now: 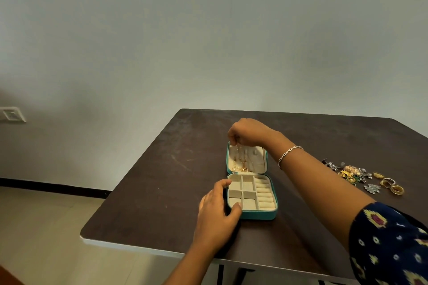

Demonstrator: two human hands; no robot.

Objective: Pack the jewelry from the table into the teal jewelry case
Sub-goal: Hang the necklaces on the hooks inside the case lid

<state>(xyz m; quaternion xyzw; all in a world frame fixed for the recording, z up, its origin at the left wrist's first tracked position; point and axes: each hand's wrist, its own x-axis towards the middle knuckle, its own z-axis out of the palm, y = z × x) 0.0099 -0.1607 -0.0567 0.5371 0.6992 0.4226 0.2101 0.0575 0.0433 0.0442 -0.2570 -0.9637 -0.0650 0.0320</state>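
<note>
Pinched gold chain [236, 149] in right hand [250, 133]; gripped teal jewelry case [259, 215] with left hand [216, 210]. Risked tangling with necklaces [242, 166] just beneath right hand if released carelessly.

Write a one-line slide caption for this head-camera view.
Right hand pinches a gold necklace in the open teal jewelry case; left hand grips its base; loose jewelry lies nearby.

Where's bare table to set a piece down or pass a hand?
Free: dark brown table left of the open teal jewelry case, and the strip behind its lid. Crowded: loose heap of gold and silver jewelry far right; left hand grips the case's near-left corner; right hand pinches a gold chain at the lid.
</note>
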